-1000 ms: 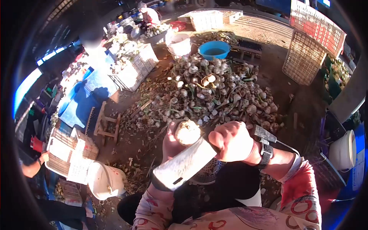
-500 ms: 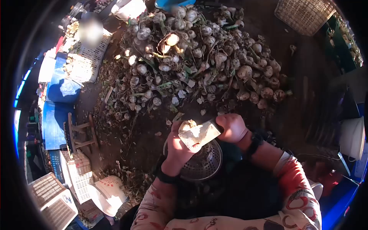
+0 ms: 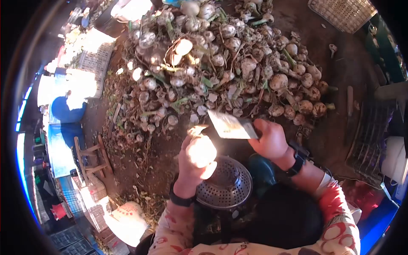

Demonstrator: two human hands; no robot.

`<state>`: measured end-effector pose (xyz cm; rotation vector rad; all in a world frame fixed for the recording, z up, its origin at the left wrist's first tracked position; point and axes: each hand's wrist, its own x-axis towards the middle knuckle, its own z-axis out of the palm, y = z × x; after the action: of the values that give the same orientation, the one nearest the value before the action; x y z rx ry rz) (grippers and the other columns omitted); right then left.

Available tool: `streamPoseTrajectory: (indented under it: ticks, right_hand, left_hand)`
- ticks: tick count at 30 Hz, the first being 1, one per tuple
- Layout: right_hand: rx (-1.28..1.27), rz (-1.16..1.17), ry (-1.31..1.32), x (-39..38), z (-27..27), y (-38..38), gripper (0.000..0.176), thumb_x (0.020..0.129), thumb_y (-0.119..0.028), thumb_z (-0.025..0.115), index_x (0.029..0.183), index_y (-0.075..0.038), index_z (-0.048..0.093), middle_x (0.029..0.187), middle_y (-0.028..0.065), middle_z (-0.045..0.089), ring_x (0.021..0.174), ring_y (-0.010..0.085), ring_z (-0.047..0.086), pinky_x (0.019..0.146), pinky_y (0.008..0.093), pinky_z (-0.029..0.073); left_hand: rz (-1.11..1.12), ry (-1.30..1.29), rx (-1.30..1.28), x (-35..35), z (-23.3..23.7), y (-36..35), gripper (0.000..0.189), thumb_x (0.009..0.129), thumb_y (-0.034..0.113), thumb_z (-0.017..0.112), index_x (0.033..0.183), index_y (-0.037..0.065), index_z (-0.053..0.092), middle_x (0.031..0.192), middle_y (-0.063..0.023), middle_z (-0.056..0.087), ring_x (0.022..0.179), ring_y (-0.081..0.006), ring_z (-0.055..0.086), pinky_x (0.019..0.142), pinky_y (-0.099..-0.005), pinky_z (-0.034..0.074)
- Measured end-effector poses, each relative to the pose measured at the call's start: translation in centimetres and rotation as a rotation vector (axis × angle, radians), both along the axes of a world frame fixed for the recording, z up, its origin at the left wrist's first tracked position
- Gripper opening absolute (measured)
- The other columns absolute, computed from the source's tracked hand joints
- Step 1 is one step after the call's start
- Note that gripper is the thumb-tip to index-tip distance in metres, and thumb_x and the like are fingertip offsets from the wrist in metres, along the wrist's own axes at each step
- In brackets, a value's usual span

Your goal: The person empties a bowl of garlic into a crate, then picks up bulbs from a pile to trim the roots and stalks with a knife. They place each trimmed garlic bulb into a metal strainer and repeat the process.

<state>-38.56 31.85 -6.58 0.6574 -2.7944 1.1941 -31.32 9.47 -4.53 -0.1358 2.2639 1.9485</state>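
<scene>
My left hand (image 3: 190,160) is closed around a garlic bulb (image 3: 200,151), which glares in the sunlight so its surface detail is lost. In my right hand (image 3: 270,140) is a cleaver (image 3: 231,126) with a broad, pale blade. The blade points up and left, apart from the bulb, and my fist hides the handle. Below my hands sits a perforated metal colander (image 3: 225,182), partly behind my left hand. Ahead lies a large heap of garlic bulbs (image 3: 248,66) with dry stalks, roots and loose skins.
A wooden stool (image 3: 91,155) stands at the left, with a white bucket (image 3: 127,221) and pale crates (image 3: 91,193) nearer me. Another crate (image 3: 95,59) is beyond it. A woven basket (image 3: 342,15) is at the top right, and a dark crate (image 3: 367,140) at the right.
The cleaver has come away from the bulb, up and to the right, with its blade now turned up-left. My left hand still holds the bulb, slightly lower and left.
</scene>
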Motion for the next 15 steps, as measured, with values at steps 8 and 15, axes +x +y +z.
streamPoseTrajectory:
  ticks: [8, 15]
  right_hand:
    - [-0.717, 0.355, -0.685, -2.0, 0.0, -2.3, 0.022, 0.074, -0.019, 0.064, 0.072, -0.003, 0.049, 0.071, 0.0024, 0.056, 0.068, 0.0061, 0.049, 0.060, 0.0247, 0.041]
    - [-0.491, -0.137, -0.587, -1.1, 1.4, -0.1, 0.011, 0.070, -0.007, 0.066, 0.074, -0.003, 0.057, 0.061, -0.0012, 0.054, 0.053, 0.0042, 0.047, 0.047, 0.0200, 0.038]
  left_hand:
    - [-0.318, 0.271, -0.311, -1.2, 1.6, 3.9, 0.033, 0.057, 0.017, 0.068, 0.086, 0.006, 0.057, 0.081, -0.0040, 0.059, 0.078, -0.0217, 0.056, 0.072, -0.0326, 0.044]
    - [-0.123, 0.335, -0.520, -0.9, 1.2, 4.2, 0.053, 0.056, 0.025, 0.072, 0.100, 0.004, 0.051, 0.094, -0.0108, 0.054, 0.085, -0.0226, 0.054, 0.073, -0.0324, 0.043]
